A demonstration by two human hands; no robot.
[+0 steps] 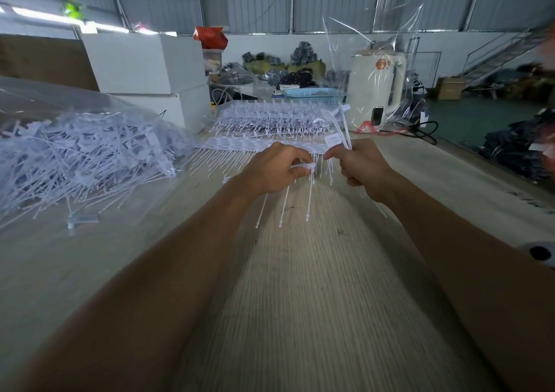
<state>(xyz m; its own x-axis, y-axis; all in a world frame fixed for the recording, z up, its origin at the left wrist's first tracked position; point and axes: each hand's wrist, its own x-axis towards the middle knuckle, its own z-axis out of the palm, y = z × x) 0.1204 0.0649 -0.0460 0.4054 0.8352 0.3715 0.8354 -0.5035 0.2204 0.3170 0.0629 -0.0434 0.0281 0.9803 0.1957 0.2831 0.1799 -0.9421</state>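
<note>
Where ties (270, 121) crowd the wooden table (300, 301) (pale), a warehouse (246, 4) opens behind.

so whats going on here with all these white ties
A person is working through white plastic ties at a wooden table. The left hand grips a short strip of ties with tails hanging down, the right hand holds a bundle pointing up. More flat strips lie stacked beyond the hands, and a loose pile sits in a clear bag at the left.
</note>
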